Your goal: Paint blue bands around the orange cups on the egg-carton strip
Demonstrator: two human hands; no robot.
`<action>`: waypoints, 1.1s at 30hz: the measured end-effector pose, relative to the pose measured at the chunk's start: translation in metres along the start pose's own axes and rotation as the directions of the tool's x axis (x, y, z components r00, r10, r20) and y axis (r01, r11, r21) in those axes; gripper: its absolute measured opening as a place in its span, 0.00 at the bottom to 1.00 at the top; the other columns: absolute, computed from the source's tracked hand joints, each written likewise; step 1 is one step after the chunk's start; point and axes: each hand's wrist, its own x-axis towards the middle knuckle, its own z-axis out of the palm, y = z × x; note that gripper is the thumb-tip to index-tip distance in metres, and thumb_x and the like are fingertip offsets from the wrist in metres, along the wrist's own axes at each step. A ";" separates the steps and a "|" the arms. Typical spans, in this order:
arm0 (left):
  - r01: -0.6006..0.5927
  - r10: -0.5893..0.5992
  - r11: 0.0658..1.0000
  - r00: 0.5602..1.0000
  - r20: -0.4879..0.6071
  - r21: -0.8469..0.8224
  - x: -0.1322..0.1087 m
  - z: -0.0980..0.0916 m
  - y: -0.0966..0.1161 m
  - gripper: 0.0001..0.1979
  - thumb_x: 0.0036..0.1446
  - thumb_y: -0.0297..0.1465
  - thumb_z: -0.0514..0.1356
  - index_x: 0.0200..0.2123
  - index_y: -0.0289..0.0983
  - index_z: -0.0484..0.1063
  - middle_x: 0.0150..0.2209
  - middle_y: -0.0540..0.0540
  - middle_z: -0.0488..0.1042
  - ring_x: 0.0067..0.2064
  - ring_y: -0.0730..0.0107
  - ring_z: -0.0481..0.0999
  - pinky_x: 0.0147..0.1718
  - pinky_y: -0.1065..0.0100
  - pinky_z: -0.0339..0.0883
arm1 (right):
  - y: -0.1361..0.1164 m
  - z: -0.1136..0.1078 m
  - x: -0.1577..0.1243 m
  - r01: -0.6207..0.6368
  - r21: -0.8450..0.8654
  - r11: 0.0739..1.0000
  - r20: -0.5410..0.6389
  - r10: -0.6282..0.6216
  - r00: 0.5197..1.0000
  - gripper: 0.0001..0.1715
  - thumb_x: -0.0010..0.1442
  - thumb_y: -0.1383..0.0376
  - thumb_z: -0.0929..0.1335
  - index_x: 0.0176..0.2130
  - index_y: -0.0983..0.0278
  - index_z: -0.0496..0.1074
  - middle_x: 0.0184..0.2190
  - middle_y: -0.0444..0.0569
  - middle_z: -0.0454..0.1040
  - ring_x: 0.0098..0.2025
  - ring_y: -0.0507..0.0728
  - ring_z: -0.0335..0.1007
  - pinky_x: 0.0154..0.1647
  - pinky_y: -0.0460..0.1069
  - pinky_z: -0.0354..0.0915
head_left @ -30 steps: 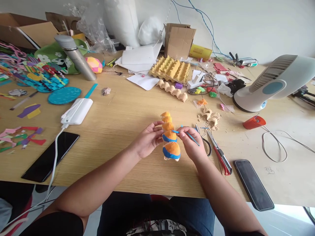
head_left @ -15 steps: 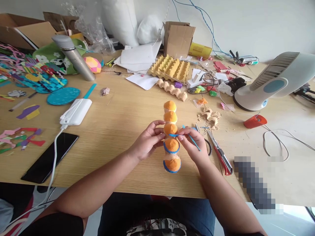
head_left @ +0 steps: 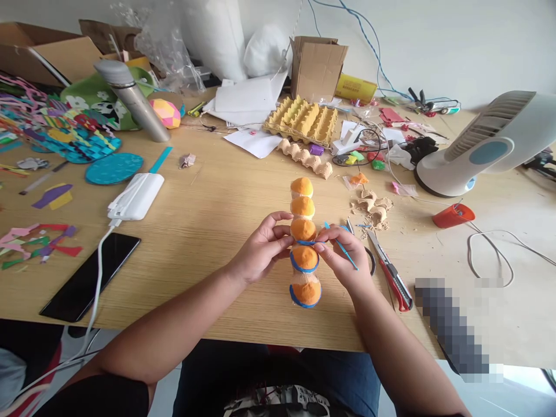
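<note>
A strip of egg carton [head_left: 305, 278] runs upright down the view, its several bumps covered in orange, clay-like material. Blue edging curves under the two bumps nearest me. My left hand [head_left: 264, 246] grips the strip's left side around the middle bump. A thin blue clay strip [head_left: 305, 243] lies along the lower edge of that middle bump. My right hand [head_left: 343, 255] pinches at the blue strip's right end, its fingertips against the carton. Across the same hand rests a slim blue modelling tool [head_left: 346, 253], tucked between the fingers and palm.
Right of my hand lie scissors [head_left: 370, 260], a red utility knife [head_left: 395, 281] and carton scraps [head_left: 372, 205]. A white fan [head_left: 473, 147] and orange cup [head_left: 453, 215] stand farther right. Leftward are a phone [head_left: 91, 277] and a power bank [head_left: 136, 197]. A yellow egg tray [head_left: 302, 120] sits behind.
The blue clay strip, earlier reaching straight across from my right fingers, now follows the middle bump's lower edge. My left hand keeps its grip. The whole view has shifted slightly.
</note>
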 end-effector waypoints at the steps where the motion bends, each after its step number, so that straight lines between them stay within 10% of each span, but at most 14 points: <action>1: -0.002 0.002 1.000 1.000 -0.001 0.001 0.000 0.000 0.000 0.28 0.53 0.33 0.77 0.53 0.45 0.69 0.40 0.52 0.83 0.39 0.69 0.82 0.36 0.70 0.74 | 0.000 0.000 -0.001 -0.005 0.008 1.000 -0.013 0.005 1.000 0.16 0.65 0.47 0.77 0.35 0.55 0.79 0.34 0.46 0.80 0.39 0.59 0.75 0.47 0.57 0.70; 12: -0.043 0.050 0.990 0.998 -0.045 0.137 0.002 -0.004 -0.009 0.13 0.59 0.37 0.73 0.42 0.42 0.74 0.39 0.51 0.79 0.38 0.72 0.76 0.35 0.70 0.67 | 0.011 0.009 0.001 -0.158 0.251 0.955 -0.130 0.195 0.972 0.25 0.56 0.41 0.80 0.33 0.56 0.77 0.33 0.46 0.77 0.37 0.58 0.71 0.42 0.54 0.71; 23: 0.013 -0.002 0.994 0.995 -0.101 0.109 0.009 -0.006 -0.013 0.22 0.54 0.33 0.74 0.48 0.43 0.69 0.40 0.52 0.83 0.42 0.68 0.81 0.42 0.68 0.68 | 0.019 0.009 0.008 -0.250 0.541 0.803 -0.037 0.320 0.947 0.24 0.57 0.44 0.80 0.33 0.55 0.71 0.31 0.42 0.77 0.39 0.58 0.76 0.56 0.60 0.74; 33: -0.054 0.117 0.723 0.992 -0.044 0.689 0.026 -0.038 -0.020 0.13 0.63 0.31 0.64 0.49 0.44 0.68 0.38 0.50 0.86 0.42 0.62 0.85 0.45 0.62 0.73 | 0.028 0.016 0.009 -0.359 0.631 0.687 0.067 0.413 0.908 0.23 0.52 0.47 0.83 0.32 0.57 0.75 0.32 0.41 0.79 0.40 0.55 0.77 0.58 0.57 0.72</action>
